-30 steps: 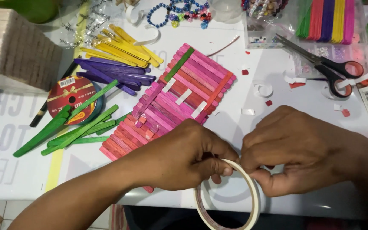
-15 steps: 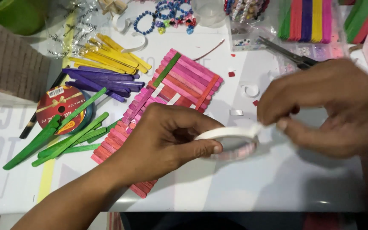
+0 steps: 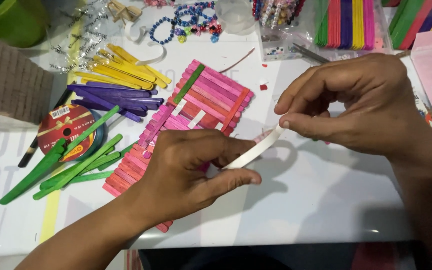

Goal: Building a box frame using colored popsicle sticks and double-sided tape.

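Note:
My left hand (image 3: 191,172) grips a white tape roll, mostly hidden inside the fingers, just above the near table edge. A white strip of tape (image 3: 256,148) runs from it up to my right hand (image 3: 356,102), whose thumb and forefinger pinch the strip's free end. Under and behind my left hand lies a mat of pink and red craft sticks (image 3: 196,107) laid side by side, with a green stick and an orange stick across it and small white tape pieces on top.
Loose green sticks (image 3: 71,162), purple sticks (image 3: 108,97) and yellow sticks (image 3: 121,67) lie on the left of the white table (image 3: 316,200). A red ribbon spool (image 3: 66,127), a stack of plain wooden sticks (image 3: 8,85), beads (image 3: 186,20) and packs of coloured sticks (image 3: 351,22) stand at the back.
My hands rose from the table edge and drew apart. My right hand moved up and right, pulling a strip of tape out of the roll in my left hand.

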